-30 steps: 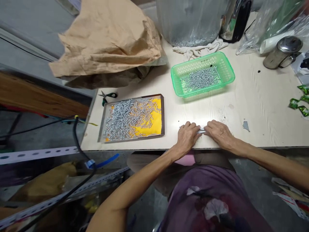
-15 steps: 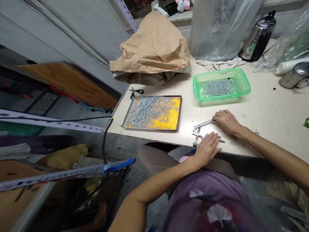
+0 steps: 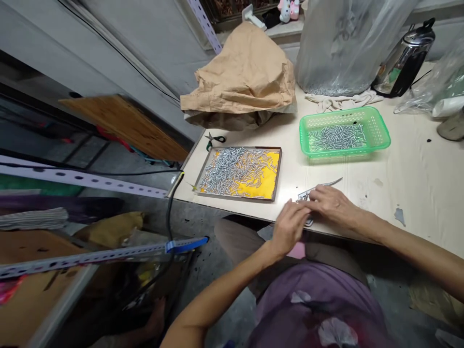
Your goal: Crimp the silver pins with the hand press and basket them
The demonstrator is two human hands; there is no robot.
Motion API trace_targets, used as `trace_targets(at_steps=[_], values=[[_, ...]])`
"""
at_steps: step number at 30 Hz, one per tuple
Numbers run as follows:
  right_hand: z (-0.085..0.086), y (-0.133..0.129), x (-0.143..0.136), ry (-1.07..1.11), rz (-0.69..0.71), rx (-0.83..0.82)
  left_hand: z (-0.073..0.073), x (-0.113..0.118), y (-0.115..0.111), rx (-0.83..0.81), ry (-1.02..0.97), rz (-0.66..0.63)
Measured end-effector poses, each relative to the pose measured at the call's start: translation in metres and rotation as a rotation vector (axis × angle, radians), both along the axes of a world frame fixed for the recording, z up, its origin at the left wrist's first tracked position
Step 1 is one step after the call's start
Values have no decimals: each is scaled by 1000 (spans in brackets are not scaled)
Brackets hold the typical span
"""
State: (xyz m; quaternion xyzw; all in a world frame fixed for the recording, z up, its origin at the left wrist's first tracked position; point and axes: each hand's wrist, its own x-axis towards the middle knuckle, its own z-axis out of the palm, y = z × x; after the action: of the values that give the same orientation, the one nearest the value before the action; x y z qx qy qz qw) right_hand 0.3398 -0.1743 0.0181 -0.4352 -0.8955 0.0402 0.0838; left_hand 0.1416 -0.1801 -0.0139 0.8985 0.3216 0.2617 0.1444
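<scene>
A metal hand tool (image 3: pixel 332 182) with a slim pointed arm and a small spring lies at the table's front edge, partly covered by my hands. My left hand (image 3: pixel 289 228) is at the tool's left end with its fingertips drawn together. My right hand (image 3: pixel 332 205) bends over the tool's middle, fingers curled, its fingertips meeting those of the left. What the fingertips pinch is hidden. To the left, a shallow tray (image 3: pixel 277 174) with a yellow bottom holds many small metal pins (image 3: pixel 232 166). Beyond the right hand stands a green plastic basket (image 3: pixel 380 133) with similar pins.
Small scissors (image 3: pixel 214 140) lie behind the tray. Further back are a crumpled brown paper bag (image 3: pixel 250 77), a large clear plastic bag (image 3: pixel 348 53) and a steel kettle (image 3: pixel 408 60). A perforated metal rail (image 3: pixel 108 253) with a blue strap juts in at the left.
My hands have come together over the tool's left end; before, they lay flatter and apart along its two arms. The tool is now more covered. The view has shifted slightly left.
</scene>
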Motion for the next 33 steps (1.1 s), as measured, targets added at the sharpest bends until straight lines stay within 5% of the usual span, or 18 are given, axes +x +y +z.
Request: trace_targets(at_steps=[5,9,14,18,21,24,28,31,33], values=[[-10,4,-23,-89,141,-97,30,-50,57,118,15,364],[-31,3,-35,-135,174,-50,34,-74,100,75,141,506],[-40,1,-44,-98,132,-4,15,-58,131,-50,308,440],[-32,3,-38,97,34,-148,5,-31,149,-52,421,362],[-11,11,-23,438,-89,-204,5,-22,159,9,542,227],[25,36,2,597,-289,-7,8,-22,166,60,636,91],[62,80,40,426,-639,227,14,-27,173,71,696,-82],[61,88,51,162,-728,198,13,-30,174,97,725,-125],[49,72,43,92,-656,126,10,-31,175,116,721,-145]])
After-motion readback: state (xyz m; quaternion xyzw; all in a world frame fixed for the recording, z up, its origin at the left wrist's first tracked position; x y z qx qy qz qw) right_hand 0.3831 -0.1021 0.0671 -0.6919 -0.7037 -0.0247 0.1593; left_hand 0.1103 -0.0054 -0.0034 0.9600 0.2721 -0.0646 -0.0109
